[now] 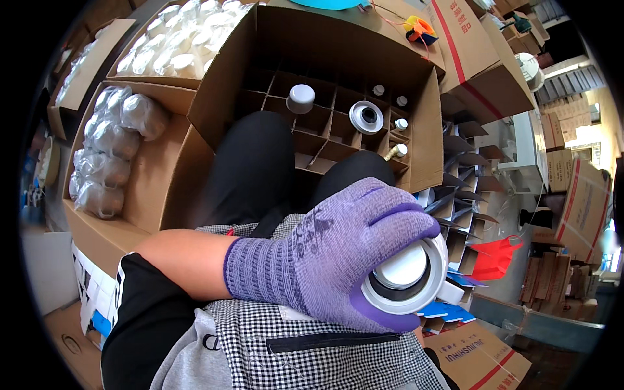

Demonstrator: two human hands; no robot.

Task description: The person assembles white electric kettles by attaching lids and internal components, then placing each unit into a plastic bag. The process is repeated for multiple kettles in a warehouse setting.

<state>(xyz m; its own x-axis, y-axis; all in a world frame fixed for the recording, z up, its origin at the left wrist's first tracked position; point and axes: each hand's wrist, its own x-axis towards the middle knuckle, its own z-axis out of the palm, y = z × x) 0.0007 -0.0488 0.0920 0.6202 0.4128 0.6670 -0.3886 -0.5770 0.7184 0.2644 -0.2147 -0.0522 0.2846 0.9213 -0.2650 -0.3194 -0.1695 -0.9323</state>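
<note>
Here, left hand [338, 253] in a purple knit glove, fingers curled tight around a white round plastic fitting [408, 276], open end up toward the camera, at about five o'clock from frame centre. Purple fingertips [416, 224] hooked over the fitting's upper rim, thumb under its lower edge. A second white piece touching the fitting at four o'clock, mostly hidden. Right hand out of sight; grip impossible to tell. Bare forearm entering from nine o'clock, across a checked apron [312, 344].

Straight ahead at twelve o'clock, an open cardboard box with divider cells [325, 130], flaps spread wide. Inside, a white cap [300, 99] in an upper cell, a white ring-shaped fitting [366, 117] just right of centre, small white-topped pieces along the three o'clock wall, one with a brass end [395, 153]. Most cells empty, the lower row partly hidden behind black-trousered knees pressed against the box's near edge.

At ten o'clock, two open cartons of plastic-wrapped white parts [110, 149], hard against the divider box's left flap. At three o'clock, loose cardboard dividers [465, 175] fanned beside the box wall, a red plastic scoop [495, 258] below them. Sealed cartons with red tape [481, 58] stacked at one to two o'clock. Little open room anywhere: cartons crowding every side, the held fitting hanging just clear of the divider box's near right corner.
</note>
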